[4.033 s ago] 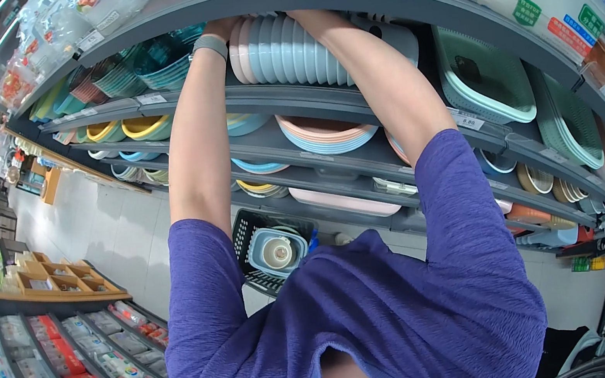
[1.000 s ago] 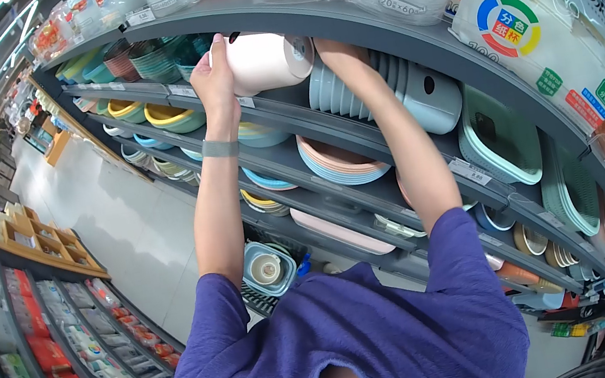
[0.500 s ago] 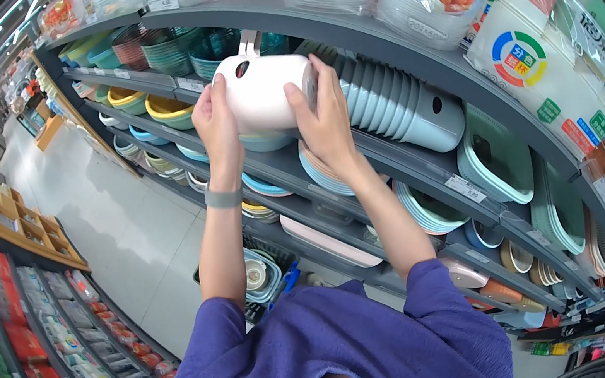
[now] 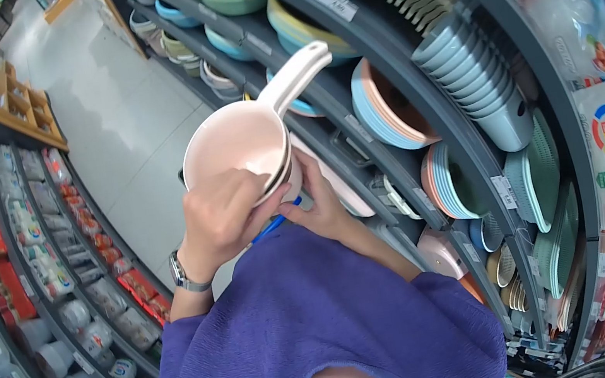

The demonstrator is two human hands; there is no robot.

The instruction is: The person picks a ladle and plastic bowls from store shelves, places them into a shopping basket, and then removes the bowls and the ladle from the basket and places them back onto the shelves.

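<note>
In front of my chest is a pale pink water dipper [image 4: 236, 140], its open bowl facing up and its long handle [image 4: 297, 76] pointing up and to the right. The rim and handle look doubled, as with two nested dippers, though I cannot tell for sure. My left hand [image 4: 224, 216], with a grey watch on the wrist, is closed over the near rim, fingers inside the bowl. Against the bowl's outer right side is my right hand [image 4: 317, 198], partly hidden behind the dipper.
Shelves on the right hold stacked basins [image 4: 388, 106], a nested row of pale blue dippers [image 4: 477, 77] and green baskets [image 4: 538, 169]. Packaged goods [image 4: 35, 229] fill the left shelf. A tiled aisle [image 4: 121, 99] runs between them, with a wooden display [image 4: 11, 99] beyond.
Both hands have brought the dipper down from shelf height towards my chest. It has turned so its bowl opens upward, and my left fingers have moved inside. My view has shifted along the shelves.
</note>
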